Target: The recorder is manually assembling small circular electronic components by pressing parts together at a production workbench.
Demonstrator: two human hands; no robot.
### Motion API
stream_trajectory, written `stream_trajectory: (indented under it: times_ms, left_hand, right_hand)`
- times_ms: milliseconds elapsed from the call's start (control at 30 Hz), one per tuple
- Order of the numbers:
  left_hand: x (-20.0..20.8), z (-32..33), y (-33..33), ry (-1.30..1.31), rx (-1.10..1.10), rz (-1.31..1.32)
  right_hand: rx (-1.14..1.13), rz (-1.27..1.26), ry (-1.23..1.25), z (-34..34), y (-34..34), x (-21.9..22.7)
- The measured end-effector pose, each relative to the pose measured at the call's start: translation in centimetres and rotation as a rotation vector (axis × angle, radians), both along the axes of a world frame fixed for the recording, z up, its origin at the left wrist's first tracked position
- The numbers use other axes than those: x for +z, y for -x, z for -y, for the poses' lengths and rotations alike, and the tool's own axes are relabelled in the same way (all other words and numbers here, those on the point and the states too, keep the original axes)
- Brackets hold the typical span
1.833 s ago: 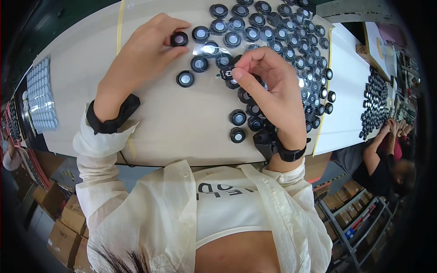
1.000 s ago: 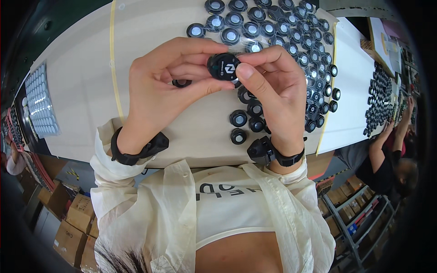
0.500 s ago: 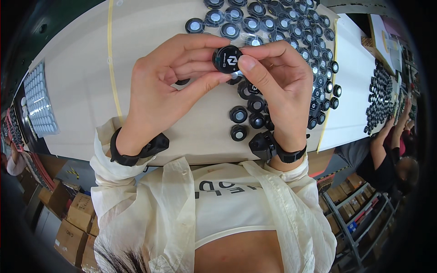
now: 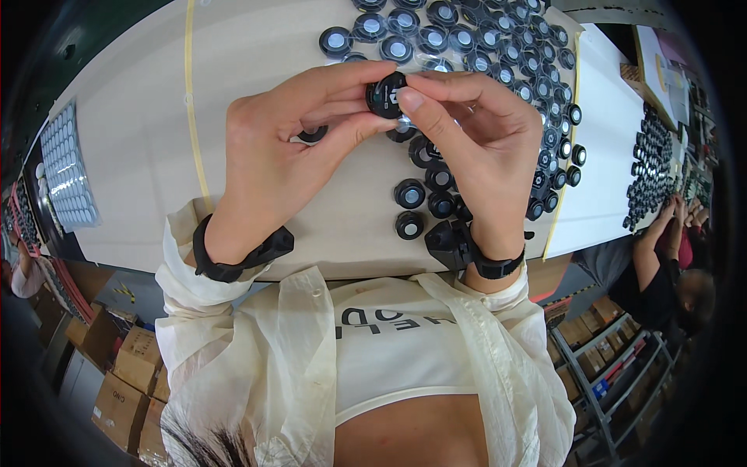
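Between my two hands I hold a small round black disc-shaped part [image 4: 382, 96] with white printing on its face, raised over the table. My left hand [image 4: 292, 128] grips its left edge between thumb and fingertips. With thumb and forefinger, my right hand [image 4: 486, 128] pinches the right edge, the thumb covering part of the printed face. Another black round part [image 4: 313, 135] lies on the table, half hidden behind my left hand. Several more black round parts with pale centres [image 4: 409, 193] lie beside and beneath my right hand.
Many similar black parts [image 4: 462, 37] spread across the far right of the tan tabletop [image 4: 124, 179]. A sheet of round white pieces [image 4: 68, 171] lies at the far left. On the right, other people's hands [image 4: 675, 208] are near more black parts [image 4: 652, 167]. Cardboard boxes [image 4: 120, 409] stand lower left.
The disc in my hands has turned, so its printed face shows narrower. My right thumb has moved further over its face. The hands stay in nearly the same place.
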State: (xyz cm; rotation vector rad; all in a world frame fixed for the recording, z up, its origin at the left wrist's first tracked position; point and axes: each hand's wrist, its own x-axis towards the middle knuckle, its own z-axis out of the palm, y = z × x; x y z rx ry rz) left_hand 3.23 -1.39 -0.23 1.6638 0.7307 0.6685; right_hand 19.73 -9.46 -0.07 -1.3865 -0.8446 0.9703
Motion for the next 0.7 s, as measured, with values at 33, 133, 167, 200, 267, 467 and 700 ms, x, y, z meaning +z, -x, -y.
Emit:
stream_trajectory:
  times_ms: [33,133,167,200,267,467,700]
  left_hand:
    - [-0.1,-0.1,0.0,0.000,0.000,-0.001]
    - [-0.4,-0.6,-0.2,-0.063,-0.001,-0.058]
    - [-0.6,-0.9,-0.3,-0.085,-0.007,-0.048]
    - [-0.8,-1.4,-0.4,-0.108,-0.013,-0.038]
    - [-1.3,-4.1,-0.4,-0.277,-0.021,-0.074]
    - [-0.1,-17.4,-1.7,-0.699,0.101,-0.338]
    - [-1.2,-15.0,-3.1,-1.217,-0.031,-0.457]
  right_hand:
    - [0.000,-0.001,0.000,0.0,-0.1,-0.4]
    - [-0.007,0.415,-0.103,-0.3,-0.4,-1.5]
    - [0.024,0.398,-0.091,-0.4,-0.4,-1.5]
    - [0.056,0.381,-0.079,-0.5,-0.4,-1.5]
    - [0.062,0.292,-0.066,-0.4,-0.8,-1.4]
    - [0.099,0.610,-0.024,0.7,-4.0,0.1]
    - [0.326,0.767,0.278,1.9,-3.4,1.4]
